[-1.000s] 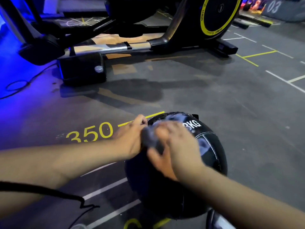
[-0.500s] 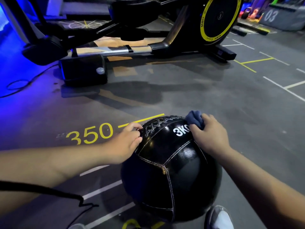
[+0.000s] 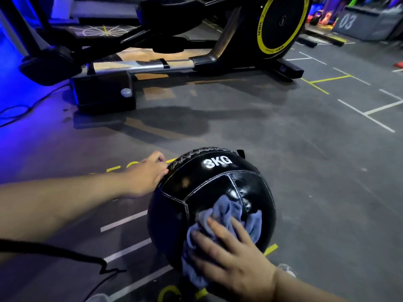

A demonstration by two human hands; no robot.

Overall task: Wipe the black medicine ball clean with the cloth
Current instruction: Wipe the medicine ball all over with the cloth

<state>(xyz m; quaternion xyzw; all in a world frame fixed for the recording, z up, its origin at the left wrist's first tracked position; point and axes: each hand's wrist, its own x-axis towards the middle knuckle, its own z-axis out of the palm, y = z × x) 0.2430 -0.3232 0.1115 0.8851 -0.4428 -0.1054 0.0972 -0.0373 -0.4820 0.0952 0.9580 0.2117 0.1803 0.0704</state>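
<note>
Black medicine ball (image 3: 209,192) on the gym floor (image 3: 305,171), under two bare hands. Right hand (image 3: 235,260) open, fingers (image 3: 218,232) spread and nearly straight, pressing a grey-blue cloth (image 3: 226,212) flat against the near, lower face of the ball. Cloth crumpled, bunched up past the fingertips and spilling out on either side of the palm. Straight beyond the fingertips, stitched panel seams meeting on the glossy skin. Farther up, white "3KG" lettering (image 3: 217,162) near the crown, then a laced seam (image 3: 192,155) along the top edge.

Left hand (image 3: 146,175) up and to the left of the right one, at the ball's upper left shoulder, fingers bent, tips against the ball just beside the lacing. Pinching or merely touching: impossible to tell.

Below the left forearm, white painted lines (image 3: 124,221) and a black cable (image 3: 65,252) on the floor. Just right of the right hand's knuckles, a short yellow painted mark (image 3: 270,249) poking out from behind the ball. Beside the right wrist, the toe of a pale shoe (image 3: 285,269).

Well beyond both hands, a black exercise machine (image 3: 152,66) with a silver rail and a yellow-ringed disc (image 3: 282,22). Far off past the right hand, a grey box marked "03" (image 3: 359,25).
</note>
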